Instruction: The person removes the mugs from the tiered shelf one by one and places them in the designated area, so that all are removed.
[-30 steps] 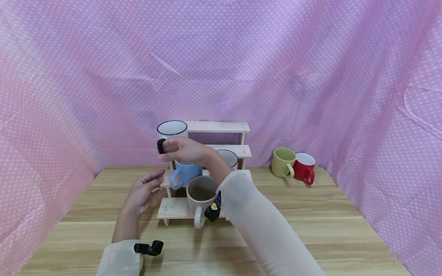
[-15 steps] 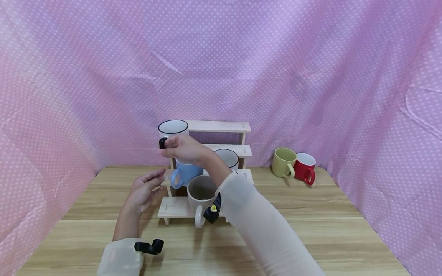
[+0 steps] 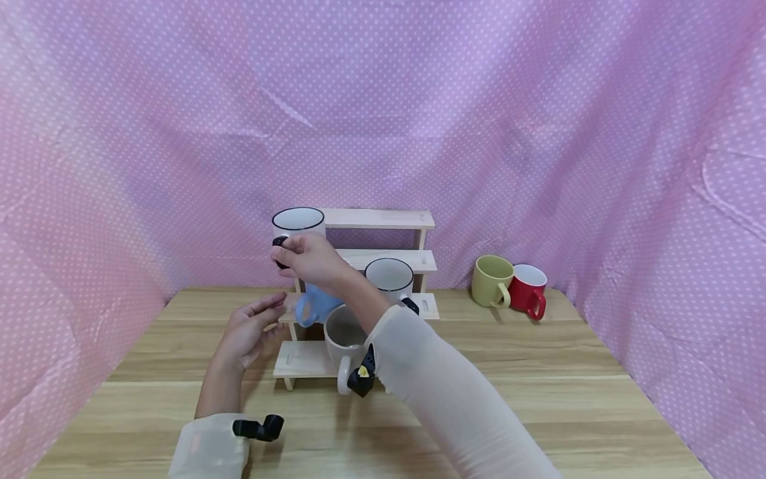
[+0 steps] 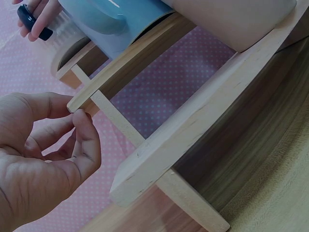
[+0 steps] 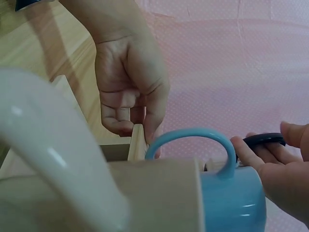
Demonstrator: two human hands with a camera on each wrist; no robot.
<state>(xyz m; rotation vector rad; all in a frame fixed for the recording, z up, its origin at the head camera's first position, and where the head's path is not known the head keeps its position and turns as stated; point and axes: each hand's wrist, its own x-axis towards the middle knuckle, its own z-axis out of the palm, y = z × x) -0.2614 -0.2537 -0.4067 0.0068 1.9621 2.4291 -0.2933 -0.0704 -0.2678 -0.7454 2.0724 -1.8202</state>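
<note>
At the left end of the tiered wooden rack (image 3: 380,218), a white mug with a black rim (image 3: 299,223) stands upright, long axis vertical, its black handle (image 5: 263,138) pointing toward the front of the rack and a little left. The right hand (image 3: 311,258) has thumb and fingers pinched on that handle. The left hand (image 3: 248,330) is at the rack's left side; its head view leaves the contact doubtful, but the left wrist view shows thumb and fingertips gripping the end of the second-lowest plank (image 4: 137,63). That view also shows the mug's base at the plank behind; it seems to rest there, though blur makes this uncertain.

A blue mug (image 3: 322,307) is on the rack's second-lowest tier, handle to the front left. A beige mug (image 3: 342,332) is on its lowest tier, handle forward. Only the head view shows the second black-rimmed mug (image 3: 389,274) near the rack's right end, plus a yellow-green mug (image 3: 487,283) and a red mug (image 3: 526,296) close together right of the rack. Marks at the top plank's right end are too small to read.
</note>
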